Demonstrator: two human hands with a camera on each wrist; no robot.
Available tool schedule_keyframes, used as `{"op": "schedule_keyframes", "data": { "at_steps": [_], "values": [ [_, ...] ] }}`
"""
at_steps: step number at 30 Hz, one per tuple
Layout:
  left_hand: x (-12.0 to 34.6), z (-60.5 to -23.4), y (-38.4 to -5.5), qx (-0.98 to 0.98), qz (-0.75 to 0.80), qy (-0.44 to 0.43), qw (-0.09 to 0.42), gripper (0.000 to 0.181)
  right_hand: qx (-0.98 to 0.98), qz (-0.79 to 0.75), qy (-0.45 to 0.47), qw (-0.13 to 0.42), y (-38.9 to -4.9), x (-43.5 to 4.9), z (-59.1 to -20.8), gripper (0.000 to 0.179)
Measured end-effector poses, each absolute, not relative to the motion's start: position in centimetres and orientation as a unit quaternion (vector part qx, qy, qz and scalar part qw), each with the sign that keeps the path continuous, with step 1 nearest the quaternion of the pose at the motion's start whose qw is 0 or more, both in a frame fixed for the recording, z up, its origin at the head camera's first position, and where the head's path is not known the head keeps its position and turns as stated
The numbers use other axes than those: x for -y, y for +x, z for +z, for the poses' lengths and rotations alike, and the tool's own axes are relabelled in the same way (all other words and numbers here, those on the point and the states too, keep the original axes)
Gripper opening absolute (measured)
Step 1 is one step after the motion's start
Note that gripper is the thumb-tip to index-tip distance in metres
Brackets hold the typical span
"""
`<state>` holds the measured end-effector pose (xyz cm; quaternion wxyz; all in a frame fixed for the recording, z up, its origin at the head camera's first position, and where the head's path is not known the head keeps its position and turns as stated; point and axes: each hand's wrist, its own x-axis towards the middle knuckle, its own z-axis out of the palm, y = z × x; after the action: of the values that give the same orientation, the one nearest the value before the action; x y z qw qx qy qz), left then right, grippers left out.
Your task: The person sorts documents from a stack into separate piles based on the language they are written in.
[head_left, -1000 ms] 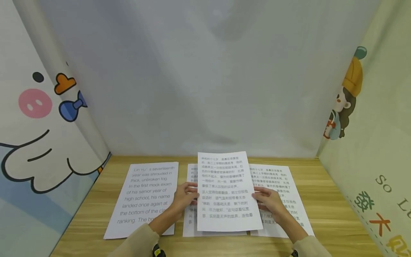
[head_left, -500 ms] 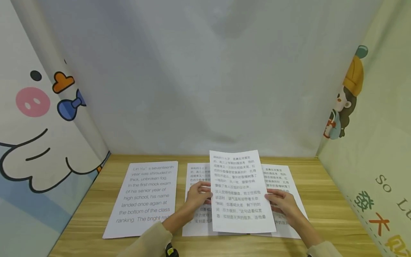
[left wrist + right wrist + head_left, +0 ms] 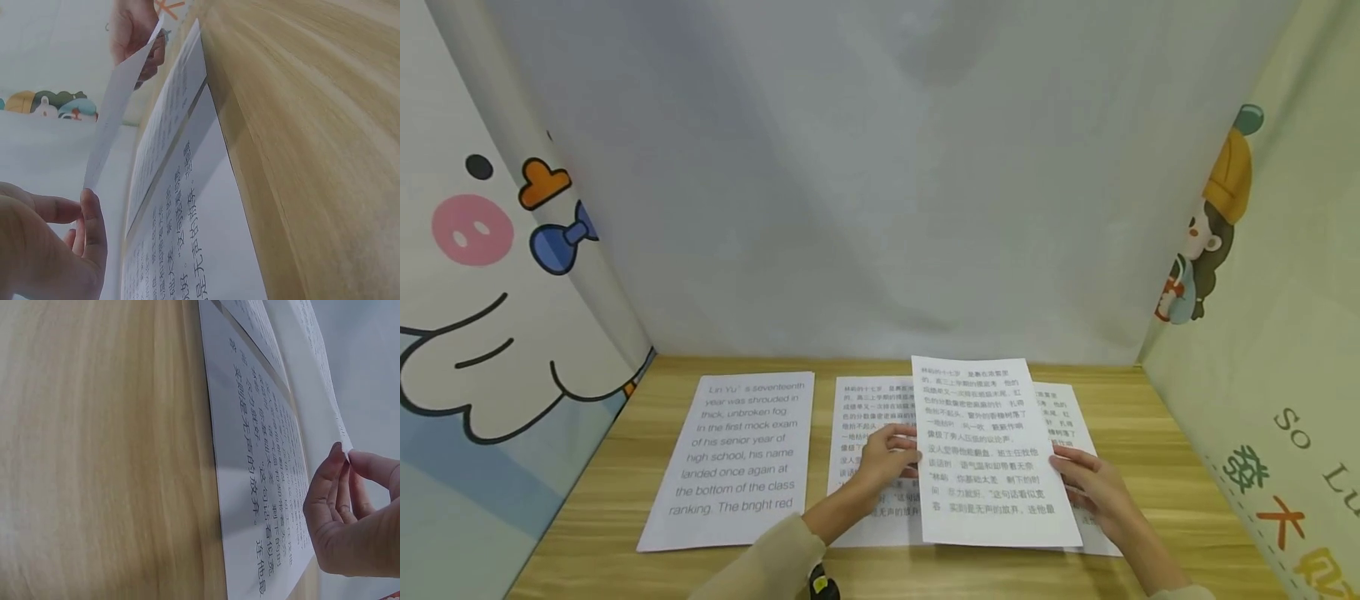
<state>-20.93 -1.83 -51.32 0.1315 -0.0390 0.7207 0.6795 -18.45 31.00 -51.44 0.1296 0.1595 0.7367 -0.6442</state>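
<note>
A sheet of paper (image 3: 992, 467) printed with Chinese text is held up between my two hands, above the table. My left hand (image 3: 883, 467) pinches its left edge between thumb and fingers, and my right hand (image 3: 1097, 492) pinches the right edge. Both wrist views show a gap between this sheet and the papers under it. Below lie two more Chinese-printed pages: the middle page (image 3: 865, 417), partly covered by my left hand and the held sheet, and the right page (image 3: 250, 487), mostly hidden beneath the held sheet in the head view.
An English-printed page (image 3: 730, 458), seemingly atop a stack, lies on the left of the wooden table (image 3: 595, 500). A pale curtain (image 3: 880, 183) hangs behind the table, with cartoon-printed walls on both sides.
Both hands have carried the held sheet to the right, from over the middle page to over the right page. More of the middle page and all the English text now show.
</note>
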Motion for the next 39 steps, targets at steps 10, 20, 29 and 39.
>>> {"op": "schedule_keyframes", "data": {
  "at_steps": [10,20,29,39],
  "values": [
    [-0.3,-50.9,-21.4,-0.716,0.685,-0.032,0.13,0.042,-0.727,-0.655,0.15,0.139,-17.9,-33.3,-50.9,0.065],
    [-2.6,-51.1,-21.3,-0.71,0.693,-0.023,0.124,0.038,-0.708,-0.67,0.172,0.145,-17.4,-35.7,-50.4,0.016],
    [-3.9,-51.2,-22.2,-0.71,0.692,-0.023,0.129,0.036,-0.683,-0.695,0.157,0.161,-18.1,-37.4,-50.6,0.015],
    [-5.4,-51.9,-22.8,-0.713,0.687,-0.013,0.142,0.033,-0.662,-0.709,0.171,0.173,-18.4,-39.2,-51.4,0.024]
  ]
}}
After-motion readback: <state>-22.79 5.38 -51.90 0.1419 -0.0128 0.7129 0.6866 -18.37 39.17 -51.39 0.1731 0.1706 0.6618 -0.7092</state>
